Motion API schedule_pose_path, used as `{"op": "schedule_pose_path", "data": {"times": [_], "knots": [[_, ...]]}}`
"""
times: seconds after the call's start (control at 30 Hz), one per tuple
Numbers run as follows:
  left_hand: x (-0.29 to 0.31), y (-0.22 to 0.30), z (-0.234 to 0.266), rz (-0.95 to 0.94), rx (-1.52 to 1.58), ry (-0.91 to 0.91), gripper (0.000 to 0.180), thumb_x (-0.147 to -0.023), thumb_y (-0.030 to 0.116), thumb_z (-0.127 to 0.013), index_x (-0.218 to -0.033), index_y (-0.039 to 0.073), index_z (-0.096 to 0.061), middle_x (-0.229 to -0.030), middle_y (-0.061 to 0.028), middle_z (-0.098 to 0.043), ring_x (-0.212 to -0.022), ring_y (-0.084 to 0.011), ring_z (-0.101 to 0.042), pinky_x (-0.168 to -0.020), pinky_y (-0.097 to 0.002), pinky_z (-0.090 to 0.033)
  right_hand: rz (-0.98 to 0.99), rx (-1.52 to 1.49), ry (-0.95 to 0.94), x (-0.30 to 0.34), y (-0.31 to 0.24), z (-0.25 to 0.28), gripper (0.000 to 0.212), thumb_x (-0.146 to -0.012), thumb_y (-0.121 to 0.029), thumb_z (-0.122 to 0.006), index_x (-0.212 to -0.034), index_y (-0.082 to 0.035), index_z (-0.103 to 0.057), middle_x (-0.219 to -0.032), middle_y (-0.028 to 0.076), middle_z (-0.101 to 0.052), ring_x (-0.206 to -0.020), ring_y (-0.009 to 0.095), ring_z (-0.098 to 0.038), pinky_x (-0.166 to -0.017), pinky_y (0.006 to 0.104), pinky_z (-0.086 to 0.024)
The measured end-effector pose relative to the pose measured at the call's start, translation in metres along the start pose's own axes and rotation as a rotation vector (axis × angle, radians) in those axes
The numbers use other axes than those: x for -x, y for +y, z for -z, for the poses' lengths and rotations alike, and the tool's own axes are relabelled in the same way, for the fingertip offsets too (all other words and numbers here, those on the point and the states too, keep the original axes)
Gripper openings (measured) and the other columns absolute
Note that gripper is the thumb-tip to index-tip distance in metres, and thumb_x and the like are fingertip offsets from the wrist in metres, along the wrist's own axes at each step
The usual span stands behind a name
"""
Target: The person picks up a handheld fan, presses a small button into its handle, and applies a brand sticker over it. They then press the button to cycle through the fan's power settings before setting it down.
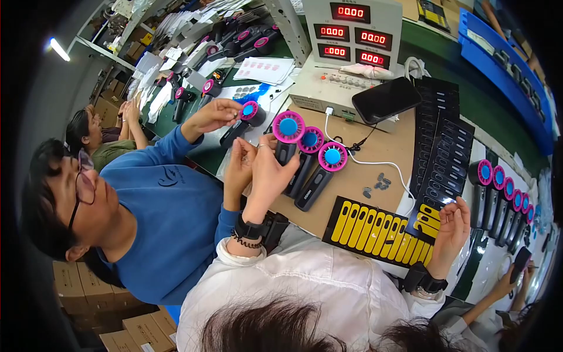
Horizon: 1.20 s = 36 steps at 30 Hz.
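My left hand [271,175], with a ring and a black wristband, is closed on the dark handle of a handheld fan [288,127] with a pink ring and blue centre. Two similar fans, a middle fan [310,141] and a right one [332,156], lie beside it on the brown board. My right hand [453,229] is raised at the right, its fingers loosely bent and apart, with nothing visible in them. Next to it lie a black sheet with yellow oval strips [375,233] and a smaller partly yellow sheet [427,219]. Small grey oval pieces [381,182] are scattered on the board.
A co-worker in blue [170,193] sits close at left, hands near another fan [253,114]. Behind the board stand a meter box with red displays [352,35], a black phone [387,101] and a white cable [381,163]. Several fans [498,178] line the right.
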State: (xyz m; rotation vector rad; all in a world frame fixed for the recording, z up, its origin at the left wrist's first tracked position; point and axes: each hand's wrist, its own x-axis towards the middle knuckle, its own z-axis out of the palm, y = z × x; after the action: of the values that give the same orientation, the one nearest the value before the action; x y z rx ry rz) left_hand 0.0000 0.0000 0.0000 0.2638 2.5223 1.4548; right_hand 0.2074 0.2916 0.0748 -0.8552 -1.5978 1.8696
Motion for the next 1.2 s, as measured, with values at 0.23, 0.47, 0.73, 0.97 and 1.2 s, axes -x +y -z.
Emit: {"op": "schedule_pose_path", "data": {"times": [0.23, 0.47, 0.73, 0.97, 1.2], "knots": [[-0.008, -0.11, 0.038, 0.159, 0.08, -0.065, 0.048, -0.077, 0.014, -0.064, -0.115, -0.005, -0.042, -0.099, -0.0161, -0.059, -0.093, -0.0214, -0.057, -0.083, -0.0292, -0.042, -0.058, -0.049, -0.007, 0.017, 0.017, -0.021, 0.026, -0.09, -0.012, -0.049, -0.113, 0.001, -0.051, -0.091, 0.006, -0.056, -0.084, 0.011, -0.054, -0.079, 0.0234, -0.045], [-0.006, -0.103, 0.037, 0.113, 0.105, -0.046, 0.047, -0.077, 0.015, -0.065, -0.115, -0.005, -0.044, -0.101, -0.0166, -0.058, -0.092, -0.0205, -0.055, -0.08, -0.0294, -0.043, -0.082, -0.049, -0.011, 0.025, 0.024, -0.031, 0.025, -0.09, -0.011, -0.05, -0.111, 0.001, -0.052, -0.09, 0.006, -0.057, -0.084, 0.012, -0.054, -0.078, 0.0239, -0.045], [0.065, -0.134, 0.142, 0.188, -0.306, 0.173, 0.048, -0.076, 0.015, -0.065, -0.116, -0.002, -0.046, -0.106, -0.0158, -0.056, -0.095, -0.0238, -0.054, -0.082, -0.0336, -0.043, -0.229, 0.067, -0.185, 0.015, 0.053, -0.091, 0.023, -0.088, -0.009, -0.052, -0.109, 0.0, -0.055, -0.089, 0.005, -0.058, -0.082, 0.012, -0.055, -0.075, 0.0236, -0.045], [0.145, -0.063, 0.24, 0.22, -0.729, 0.513, 0.044, -0.079, 0.011, -0.063, -0.118, -0.001, -0.045, -0.111, -0.0138, -0.05, -0.098, -0.0215, -0.051, -0.083, -0.031, -0.042, 0.251, 0.647, -0.429, -0.031, 0.11, -0.141, 0.029, -0.078, -0.008, -0.062, -0.106, -0.001, -0.056, -0.093, 0.012, -0.058, -0.084, 0.02, -0.057, -0.076, 0.0286, -0.046], [0.096, 0.02, 0.166, -0.068, -0.439, 0.489, 0.041, -0.077, 0.002, -0.061, -0.115, -0.001, -0.046, -0.111, -0.0122, -0.048, -0.098, -0.0195, -0.051, -0.08, -0.0282, -0.044, 0.451, 0.987, -0.485, -0.065, 0.135, -0.153, 0.05, -0.072, -0.008, -0.064, -0.118, -0.003, -0.045, -0.1, 0.021, -0.054, -0.092, 0.037, -0.054, -0.078, 0.0363, -0.045]]}}
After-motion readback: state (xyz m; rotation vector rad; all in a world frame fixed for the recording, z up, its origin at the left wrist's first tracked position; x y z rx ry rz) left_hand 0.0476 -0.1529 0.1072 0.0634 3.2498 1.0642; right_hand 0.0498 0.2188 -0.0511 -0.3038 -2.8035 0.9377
